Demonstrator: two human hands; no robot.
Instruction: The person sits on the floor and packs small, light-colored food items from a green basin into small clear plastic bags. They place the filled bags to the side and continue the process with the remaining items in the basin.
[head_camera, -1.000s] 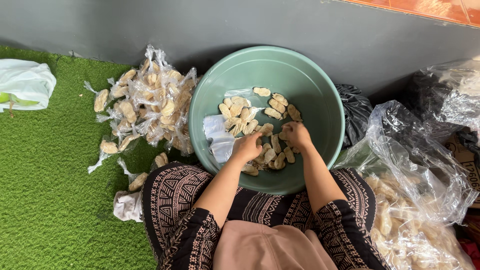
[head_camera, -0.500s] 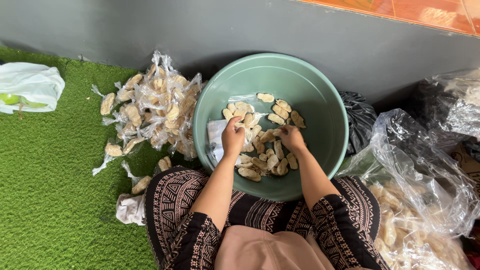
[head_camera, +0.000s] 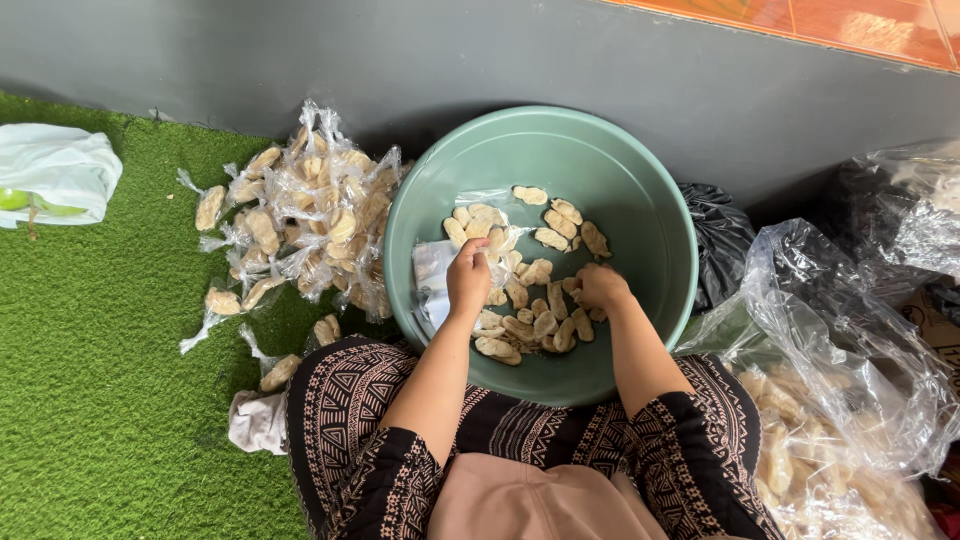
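Head view shows you bagging: your left hand (head_camera: 468, 278) pinches a small clear bag (head_camera: 436, 280) inside the green basin (head_camera: 650, 210), while your right hand (head_camera: 602, 288) is curled over the pale crackers (head_camera: 540, 325) heaped at the bottom. Next, I judge, comes feeding crackers into the bag's mouth, held open.
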